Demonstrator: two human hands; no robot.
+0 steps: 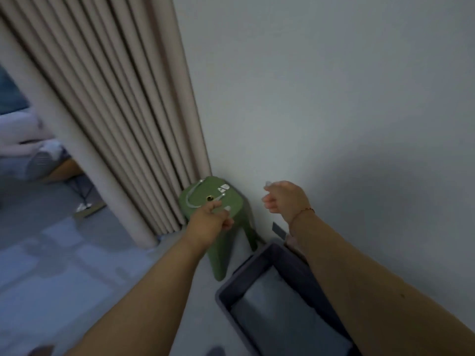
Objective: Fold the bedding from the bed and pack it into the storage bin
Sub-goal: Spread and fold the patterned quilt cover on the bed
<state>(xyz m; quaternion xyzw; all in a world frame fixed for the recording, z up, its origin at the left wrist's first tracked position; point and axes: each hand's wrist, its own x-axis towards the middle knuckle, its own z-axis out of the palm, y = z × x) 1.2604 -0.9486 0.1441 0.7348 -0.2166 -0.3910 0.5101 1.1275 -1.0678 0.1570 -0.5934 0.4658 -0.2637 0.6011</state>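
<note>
A dark grey storage bin [295,263] stands on the floor by the wall at the lower right. Folded pale blue bedding [282,317] lies inside it. Both my arms stretch forward above the bin. My left hand [210,219] hovers in front of a green stool, fingers curled in, with nothing in it. Further right, my right hand [285,199] hangs in the air close to the wall, fingers loosely bent and empty, with a thin red bracelet at the wrist. More white and blue bedding [18,129] shows at the far left edge.
The green stool [213,201] stands in the corner with a white cable and small items on its seat. Beige pleated curtains [108,111] hang to the floor on the left. A plain wall [334,98] fills the right side. Pale floor [64,265] lies at the lower left.
</note>
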